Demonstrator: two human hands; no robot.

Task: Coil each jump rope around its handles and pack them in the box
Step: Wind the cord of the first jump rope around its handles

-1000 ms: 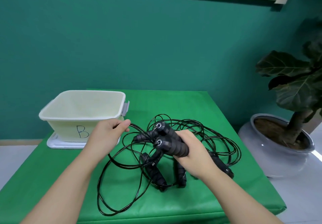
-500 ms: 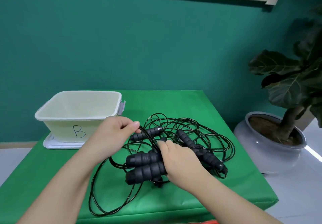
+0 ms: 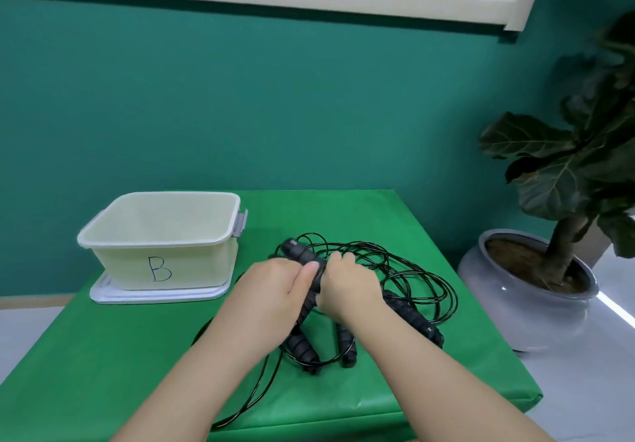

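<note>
Over the green worktop (image 3: 120, 355), the left hand (image 3: 275, 290) and right hand (image 3: 347, 287) both curl around black handles (image 3: 302, 256) above the tangled jump ropes (image 3: 412, 280), right of the empty box (image 3: 158, 239).

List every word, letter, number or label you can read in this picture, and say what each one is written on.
"B": a single handwritten dark letter on the near wall of the pale plastic box.
The black handle that both hands grip has a small light patch near its far end, too small and blurred to read.
No other text shows.
</note>
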